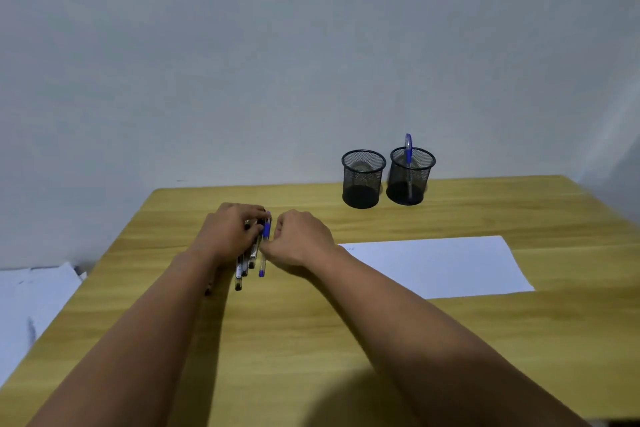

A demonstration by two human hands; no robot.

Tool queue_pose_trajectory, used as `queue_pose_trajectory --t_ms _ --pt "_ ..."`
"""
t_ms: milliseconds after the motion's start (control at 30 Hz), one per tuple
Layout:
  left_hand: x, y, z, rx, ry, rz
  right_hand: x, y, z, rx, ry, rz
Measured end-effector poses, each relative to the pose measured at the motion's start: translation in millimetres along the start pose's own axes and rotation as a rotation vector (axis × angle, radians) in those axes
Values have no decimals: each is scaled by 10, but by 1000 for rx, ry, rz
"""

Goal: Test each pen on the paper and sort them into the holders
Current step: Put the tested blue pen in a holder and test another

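Observation:
A bunch of several pens (246, 265) lies on the wooden table (311, 340), left of centre. My left hand (230, 232) rests over the bunch with its fingers curled on the pens. Beside it, my right hand (299, 241) pinches a blue-capped pen (264, 246) at the right side of the bunch. A white sheet of paper (440, 265) lies to the right. Two black mesh holders stand at the back: the left holder (363, 178) looks empty, and the right holder (410, 177) has one blue pen (408, 149) standing in it.
The table meets a plain grey wall at the back. White sheets (31, 305) lie lower down, past the table's left edge. Bare wood shows in front of my arms and between the paper and the holders.

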State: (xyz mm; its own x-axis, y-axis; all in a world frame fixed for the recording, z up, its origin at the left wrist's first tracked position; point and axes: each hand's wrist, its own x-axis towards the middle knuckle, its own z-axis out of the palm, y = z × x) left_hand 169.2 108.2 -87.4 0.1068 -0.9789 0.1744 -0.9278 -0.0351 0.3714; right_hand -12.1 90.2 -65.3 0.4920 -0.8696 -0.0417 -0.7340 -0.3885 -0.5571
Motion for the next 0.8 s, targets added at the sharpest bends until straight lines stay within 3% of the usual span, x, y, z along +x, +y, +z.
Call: queue_pose_trajectory --t_ms 267,533,667,800 --pt "66 34 -12 113 -13 42 13 -57 -47 -121 -34 52" --pt "62 189 -49 180 -21 66 -4 75 -330 -133 44 151" --pt "-41 391 -187 164 28 82 -99 217 -706 177 53 148" --pt "-184 818 -390 -101 36 58 -430 350 -1144 651 129 123"
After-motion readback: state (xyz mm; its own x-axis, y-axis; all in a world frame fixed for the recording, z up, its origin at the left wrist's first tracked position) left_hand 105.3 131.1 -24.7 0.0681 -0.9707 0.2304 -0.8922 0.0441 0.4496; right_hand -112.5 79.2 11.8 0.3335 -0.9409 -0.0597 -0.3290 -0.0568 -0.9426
